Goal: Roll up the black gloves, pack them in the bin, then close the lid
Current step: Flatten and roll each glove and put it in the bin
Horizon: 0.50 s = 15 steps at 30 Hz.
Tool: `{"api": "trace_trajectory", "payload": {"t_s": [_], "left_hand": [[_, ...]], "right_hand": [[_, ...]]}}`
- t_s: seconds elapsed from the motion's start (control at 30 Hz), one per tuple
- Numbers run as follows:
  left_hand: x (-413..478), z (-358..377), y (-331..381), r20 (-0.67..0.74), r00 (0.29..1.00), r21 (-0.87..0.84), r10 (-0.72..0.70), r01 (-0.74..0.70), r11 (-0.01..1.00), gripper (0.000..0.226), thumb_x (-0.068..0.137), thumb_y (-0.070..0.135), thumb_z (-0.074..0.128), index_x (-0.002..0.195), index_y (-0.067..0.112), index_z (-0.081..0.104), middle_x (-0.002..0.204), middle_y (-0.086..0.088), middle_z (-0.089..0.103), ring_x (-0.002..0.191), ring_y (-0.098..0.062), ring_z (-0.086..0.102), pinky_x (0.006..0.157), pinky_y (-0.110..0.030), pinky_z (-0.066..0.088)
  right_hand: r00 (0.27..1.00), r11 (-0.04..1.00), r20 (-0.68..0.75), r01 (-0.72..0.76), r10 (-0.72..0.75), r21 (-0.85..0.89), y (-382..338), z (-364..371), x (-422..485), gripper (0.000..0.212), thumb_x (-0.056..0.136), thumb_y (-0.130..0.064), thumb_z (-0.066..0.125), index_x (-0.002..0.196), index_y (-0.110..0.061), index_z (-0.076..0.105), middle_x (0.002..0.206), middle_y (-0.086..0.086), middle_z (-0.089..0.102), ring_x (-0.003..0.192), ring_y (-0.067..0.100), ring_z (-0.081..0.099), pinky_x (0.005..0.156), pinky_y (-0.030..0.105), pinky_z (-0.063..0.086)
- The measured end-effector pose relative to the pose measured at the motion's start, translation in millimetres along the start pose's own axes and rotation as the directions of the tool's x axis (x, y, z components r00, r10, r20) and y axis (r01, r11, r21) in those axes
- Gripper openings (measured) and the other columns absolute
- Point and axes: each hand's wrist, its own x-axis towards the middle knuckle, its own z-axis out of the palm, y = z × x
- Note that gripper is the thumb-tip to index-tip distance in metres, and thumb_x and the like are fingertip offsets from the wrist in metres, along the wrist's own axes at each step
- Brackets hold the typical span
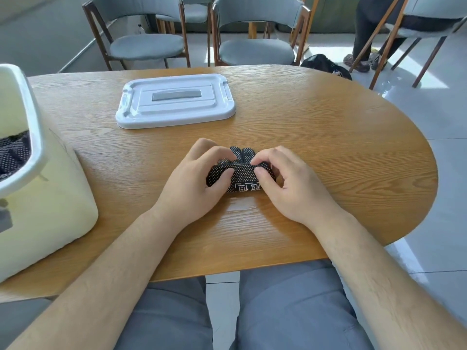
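Head view: on the oval wooden table (341,147) lies a black, white-dotted fabric glove (243,176), mostly rolled, its fingertips poking out beyond. The left hand (199,175) and right hand (288,180) both curl over the roll and pinch it, probably to keep it tight (it looks springy). The cream plastic bin (50,210) stands at the left with dotted fabric inside. Its pale grey lid (177,101) lies apart, off the bin so that it can be packed.

Bright daylight from the far right; glare on the floor (396,79), soft sheen on the table (242,210). Shadows are faint. Wide-angle distortion bows the bin (50,198) at left edge
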Motion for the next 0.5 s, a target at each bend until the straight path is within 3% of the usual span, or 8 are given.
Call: {"api": "trace_trajectory", "payload": {"t_s": [0.07,0.13,0.3,0.4,0.5], "left_hand": [[1.9,4.5,-5.2,-0.024,0.996,0.105,0.091,-0.088,0.991,0.010,0.095,0.021,0.068,0.104,0.018,0.073,0.111,0.004,0.059,0.100,-0.013,0.056,0.092,-0.028,0.046],[1.5,5.3,-6.6,-0.023,0.990,0.192,0.136,-0.129,0.973,0.014,0.097,0.028,0.065,0.101,0.019,0.075,0.107,0.006,0.064,0.100,-0.020,0.057,0.089,-0.039,0.048],[-9.1,-7.0,-8.0,0.158,0.985,0.199,0.069,-0.100,0.975,0.045,0.087,0.063,0.062,0.119,0.031,0.066,0.119,0.017,0.058,0.113,-0.013,0.053,0.094,-0.035,0.040],[-8.6,-7.7,-8.8,0.170,0.984,0.186,0.057,-0.089,0.978,0.046,0.085,0.061,0.062,0.121,0.033,0.065,0.121,0.018,0.056,0.118,-0.012,0.050,0.095,-0.032,0.035],[-6.9,-8.8,-6.3,0.137,0.990,0.091,0.038,-0.050,0.995,0.032,0.088,0.050,0.064,0.113,0.029,0.069,0.109,0.019,0.062,0.110,-0.012,0.055,0.095,-0.038,0.041]], "right_hand": [[0.999,0.999,-0.034,0.027,-0.028,-0.037,3.7,4.0,3.1,0.018,0.103,-0.031,0.057,0.114,-0.025,0.071,0.112,-0.012,0.055,0.104,0.005,0.053,0.087,0.022,0.045],[0.997,0.997,-0.035,0.060,-0.062,-0.051,7.1,2.7,3.1,0.022,0.101,-0.033,0.059,0.112,-0.023,0.075,0.118,-0.011,0.060,0.114,0.012,0.054,0.097,0.033,0.048],[0.993,0.992,0.085,0.088,-0.081,-0.091,9.5,-6.9,-2.1,0.045,0.085,-0.048,0.062,0.127,-0.033,0.069,0.131,-0.022,0.062,0.122,0.010,0.050,0.105,0.046,0.044],[0.994,0.995,0.055,0.092,-0.089,-0.047,10.3,-7.2,-2.2,0.038,0.089,-0.037,0.069,0.127,-0.031,0.069,0.124,-0.019,0.066,0.119,0.010,0.052,0.105,0.039,0.045],[0.998,0.996,0.042,0.046,-0.049,0.074,9.3,-11.5,-5.4,0.035,0.091,-0.029,0.074,0.125,-0.034,0.069,0.111,-0.019,0.064,0.110,0.005,0.057,0.094,0.015,0.041]]}}
